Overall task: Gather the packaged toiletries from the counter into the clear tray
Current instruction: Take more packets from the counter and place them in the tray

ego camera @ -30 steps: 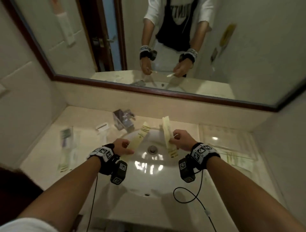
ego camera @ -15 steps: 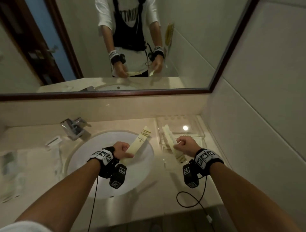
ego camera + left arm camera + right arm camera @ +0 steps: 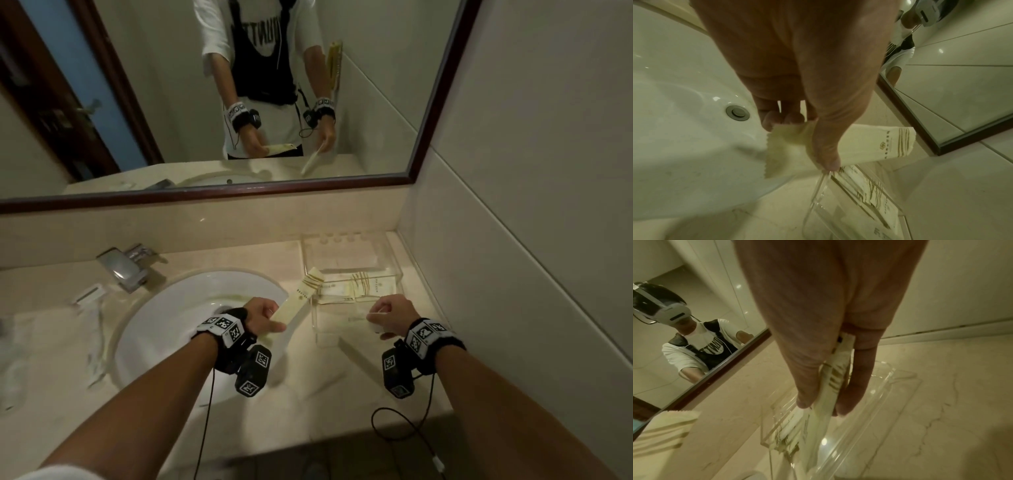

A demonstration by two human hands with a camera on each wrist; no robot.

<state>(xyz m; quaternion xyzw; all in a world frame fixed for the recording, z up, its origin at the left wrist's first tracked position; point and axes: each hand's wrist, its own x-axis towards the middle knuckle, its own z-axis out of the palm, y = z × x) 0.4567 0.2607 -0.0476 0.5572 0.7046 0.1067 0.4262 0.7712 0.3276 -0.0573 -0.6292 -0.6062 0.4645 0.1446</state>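
Left hand [image 3: 262, 313] fingers curled, pinching a cream sachet [image 3: 301, 301] beside the clear tray [image 3: 394, 267], right hand [image 3: 394, 313] gripping another packet [image 3: 835, 386] over the tray

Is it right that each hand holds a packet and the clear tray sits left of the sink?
Not quite. The left hand and right hand each hold a packet, but the tray sits right of the sink, as the head view shows.
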